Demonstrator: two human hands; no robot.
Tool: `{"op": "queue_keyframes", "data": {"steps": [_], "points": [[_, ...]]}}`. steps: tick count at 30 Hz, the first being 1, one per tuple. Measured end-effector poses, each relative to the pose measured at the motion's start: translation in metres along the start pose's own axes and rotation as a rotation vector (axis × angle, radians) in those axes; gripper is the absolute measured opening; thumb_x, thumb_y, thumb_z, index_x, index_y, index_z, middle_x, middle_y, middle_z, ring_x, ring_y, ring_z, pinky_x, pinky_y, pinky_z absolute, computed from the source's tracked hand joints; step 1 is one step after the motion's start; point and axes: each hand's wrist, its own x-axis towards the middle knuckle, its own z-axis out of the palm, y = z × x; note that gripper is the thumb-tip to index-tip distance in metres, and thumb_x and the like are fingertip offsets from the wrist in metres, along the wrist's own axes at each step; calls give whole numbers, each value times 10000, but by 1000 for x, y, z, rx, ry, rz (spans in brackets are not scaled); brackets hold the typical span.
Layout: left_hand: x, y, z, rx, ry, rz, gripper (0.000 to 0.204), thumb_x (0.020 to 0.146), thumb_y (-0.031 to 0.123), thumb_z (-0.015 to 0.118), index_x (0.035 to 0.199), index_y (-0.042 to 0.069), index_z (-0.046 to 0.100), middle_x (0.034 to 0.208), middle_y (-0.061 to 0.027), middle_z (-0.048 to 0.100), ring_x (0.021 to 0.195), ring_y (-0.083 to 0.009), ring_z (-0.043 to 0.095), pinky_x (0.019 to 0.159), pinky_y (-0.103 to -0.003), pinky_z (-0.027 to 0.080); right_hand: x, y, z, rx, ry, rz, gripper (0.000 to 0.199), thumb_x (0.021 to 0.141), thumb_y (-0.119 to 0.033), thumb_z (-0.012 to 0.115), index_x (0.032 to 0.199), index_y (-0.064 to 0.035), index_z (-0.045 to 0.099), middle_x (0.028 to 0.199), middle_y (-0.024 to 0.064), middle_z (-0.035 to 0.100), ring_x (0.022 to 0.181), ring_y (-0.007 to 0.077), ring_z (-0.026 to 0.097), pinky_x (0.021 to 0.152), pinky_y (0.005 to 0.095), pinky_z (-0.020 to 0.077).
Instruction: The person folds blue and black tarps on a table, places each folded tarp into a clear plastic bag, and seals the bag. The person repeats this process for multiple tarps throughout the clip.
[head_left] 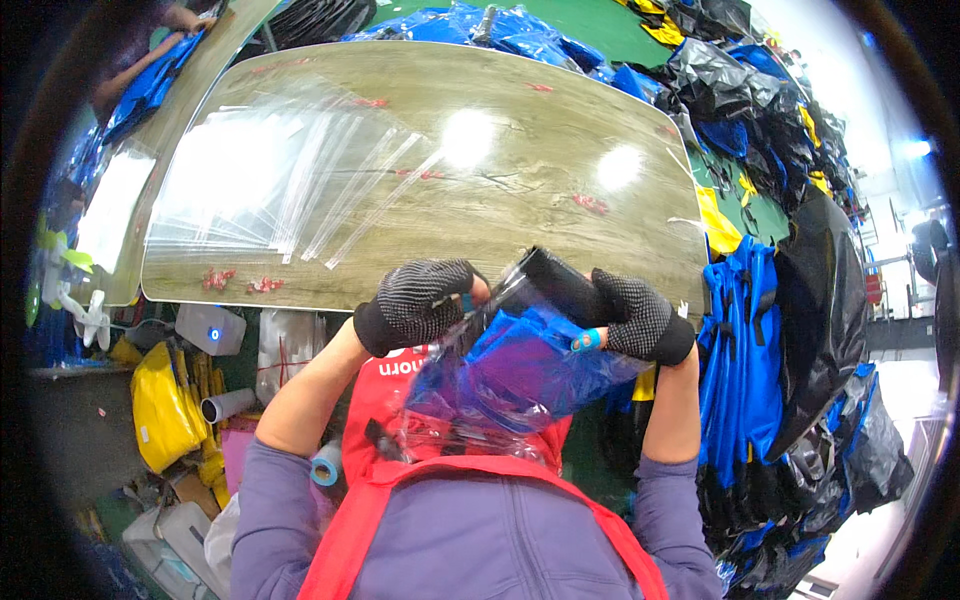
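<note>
In front of my red apron, a blue and black folded item (530,350), perhaps a bag, sits within a clear plastic bag (440,395). Its black rolled end (550,285) points up towards the table. My left hand (420,302), in a black dotted glove with bare fingertips, pinches the plastic at the left side. Closed on the right side is my right hand (640,320), gloved the same way, with a blue wrap on one finger. The lower end of the plastic hangs against the apron.
A wood-patterned table (520,200) stands ahead, with fanned clear plastic bags (290,180) and red scraps (590,203). Blue and black bags (745,350) pile up at right. Yellow items (165,410) and a grey bin (170,550) are at lower left. Another person's hand (190,20) shows top left.
</note>
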Motion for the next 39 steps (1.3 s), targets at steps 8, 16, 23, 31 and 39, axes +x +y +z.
{"op": "queue_keyframes", "data": {"steps": [8,16,23,31,39], "points": [[24,-12,10,-506,131,-281,772,825,349,670,1450,88,300,1302,-76,483,1159,-169,481,995,-308,379,46,5,36,133,126,-93,784,749,-433,747,1350,-37,437,1182,211,605,1088,282,589,919,376,456],[5,-42,5,-400,353,-443,583,871,312,636,1356,75,416,1218,-72,549,1168,-184,490,1012,-318,354,-8,74,67,671,320,-248,402,764,-259,749,1085,-33,665,1325,162,535,1250,255,481,1055,391,354],[-2,-46,6,-405,357,-435,291,897,314,623,852,28,643,1374,-187,468,1226,-259,461,1020,-369,335,9,80,108,964,506,-340,218,867,-218,664,951,-17,654,1208,144,590,1188,246,514,992,375,400],[27,-19,-7,-255,543,-299,191,931,242,602,908,54,576,931,-31,581,696,-85,503,645,-225,414,26,48,77,597,944,-361,163,912,-163,609,988,-19,597,867,93,665,833,153,628,756,313,500],[62,-16,-23,-124,441,-373,343,938,359,580,1060,40,547,775,27,519,660,-49,431,561,-212,355,41,49,47,414,1038,-340,186,919,-180,577,971,-2,585,834,128,655,726,204,646,676,322,500]]}}
